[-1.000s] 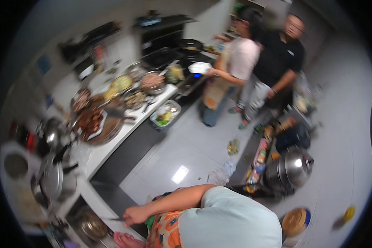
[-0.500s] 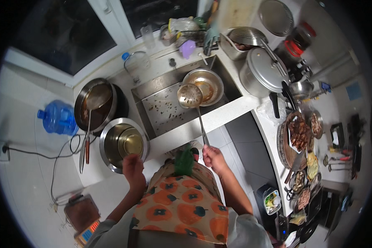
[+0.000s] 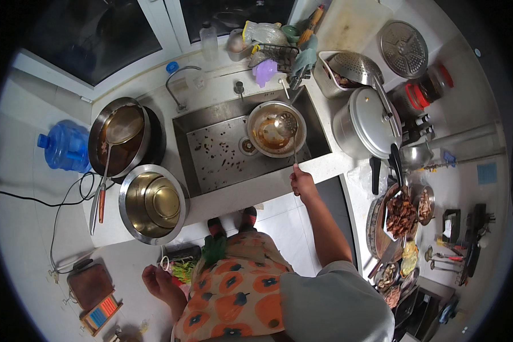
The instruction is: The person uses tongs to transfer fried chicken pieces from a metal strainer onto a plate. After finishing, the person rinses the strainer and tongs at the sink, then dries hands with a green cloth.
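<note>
My right hand is closed round the handle of a slotted ladle. The ladle's perforated head is over a metal bowl with brownish residue, which stands in the sink; I cannot tell if the two touch. My left hand hangs low beside my apron, holding nothing, its fingers loosely curled and apart. Dark bits are scattered on the sink floor around the drain. Left of the sink stands a wide steel basin of clear yellowish liquid.
Behind the basin a dark pot holds brown liquid, with a fine-mesh strainer across it. A pressure cooker stands right of the sink. On the right counter are browned meat pieces and several dishes. A blue water jug is far left.
My right hand has moved forward and right, bringing the ladle head from the bowl's left edge to over its inside. My left hand has dropped back, away from the steel basin. The view has shifted.
</note>
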A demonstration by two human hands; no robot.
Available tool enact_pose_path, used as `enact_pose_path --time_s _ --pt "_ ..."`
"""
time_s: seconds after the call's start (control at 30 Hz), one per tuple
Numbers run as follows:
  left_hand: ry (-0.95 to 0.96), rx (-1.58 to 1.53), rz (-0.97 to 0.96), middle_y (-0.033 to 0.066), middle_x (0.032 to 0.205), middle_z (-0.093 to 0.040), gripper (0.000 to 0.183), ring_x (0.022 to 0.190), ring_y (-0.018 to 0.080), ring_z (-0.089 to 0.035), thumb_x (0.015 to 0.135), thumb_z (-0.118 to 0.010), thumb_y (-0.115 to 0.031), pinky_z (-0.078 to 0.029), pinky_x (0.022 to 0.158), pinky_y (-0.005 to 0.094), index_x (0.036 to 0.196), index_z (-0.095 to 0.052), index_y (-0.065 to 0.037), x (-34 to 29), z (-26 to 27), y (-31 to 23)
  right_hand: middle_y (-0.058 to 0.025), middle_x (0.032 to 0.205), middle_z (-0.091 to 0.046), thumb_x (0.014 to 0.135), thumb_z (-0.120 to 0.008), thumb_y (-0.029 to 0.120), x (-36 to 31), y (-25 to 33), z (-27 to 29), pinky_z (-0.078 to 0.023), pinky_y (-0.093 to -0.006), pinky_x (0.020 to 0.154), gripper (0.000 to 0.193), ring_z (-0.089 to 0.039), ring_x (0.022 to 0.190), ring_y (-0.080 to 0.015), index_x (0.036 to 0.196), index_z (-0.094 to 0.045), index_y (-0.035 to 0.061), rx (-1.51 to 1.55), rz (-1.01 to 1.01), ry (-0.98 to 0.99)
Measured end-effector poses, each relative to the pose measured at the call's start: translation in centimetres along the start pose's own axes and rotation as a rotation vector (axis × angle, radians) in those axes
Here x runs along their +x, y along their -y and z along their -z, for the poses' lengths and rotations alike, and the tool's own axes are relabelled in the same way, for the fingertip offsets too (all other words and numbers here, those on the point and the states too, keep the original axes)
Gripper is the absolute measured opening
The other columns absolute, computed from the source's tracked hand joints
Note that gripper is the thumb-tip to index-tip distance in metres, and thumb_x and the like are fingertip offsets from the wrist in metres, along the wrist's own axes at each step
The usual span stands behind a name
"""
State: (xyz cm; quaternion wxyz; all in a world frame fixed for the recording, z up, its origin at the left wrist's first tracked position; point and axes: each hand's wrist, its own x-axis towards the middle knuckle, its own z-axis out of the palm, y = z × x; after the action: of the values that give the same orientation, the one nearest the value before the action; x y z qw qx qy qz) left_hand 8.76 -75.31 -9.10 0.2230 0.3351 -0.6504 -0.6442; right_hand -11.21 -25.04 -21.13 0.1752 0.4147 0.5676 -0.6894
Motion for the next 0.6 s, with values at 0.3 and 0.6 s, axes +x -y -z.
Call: enact_pose_path --time_s 0.3,0.6 --pt "-0.044 0.058 -0.036 -0.0041 0.092 -0.055 0.018 0.067 0.0028 -0.042 0.101 -0.059 -0.004 -0.031 0.056 0.0208 0.119 -0.062 -0.007 -2.4 -2.4 -1.8 -0.0036 0.063 -0.060 0.108 -0.063 0.051 6.2 1.7 1.7 -0.032 -0.0326 0.041 0.055 -0.046 0.044 -0.0143 0.092 -0.072 0.0000 -0.137 0.183 -0.012" --pt "0.055 0.084 -0.058 -0.0029 0.087 -0.051 0.016 0.068 0.0040 -0.041 0.101 -0.058 -0.002 -0.032 0.057 0.0221 0.116 -0.061 -0.005 -2.8 -4.7 -2.0 -0.0158 0.084 -0.076 0.096 -0.079 0.039 17.7 6.0 2.5 -0.057 -0.0434 0.065 0.035 -0.073 0.074 -0.0299 0.094 -0.076 0.0050 -0.669 0.154 -0.234"
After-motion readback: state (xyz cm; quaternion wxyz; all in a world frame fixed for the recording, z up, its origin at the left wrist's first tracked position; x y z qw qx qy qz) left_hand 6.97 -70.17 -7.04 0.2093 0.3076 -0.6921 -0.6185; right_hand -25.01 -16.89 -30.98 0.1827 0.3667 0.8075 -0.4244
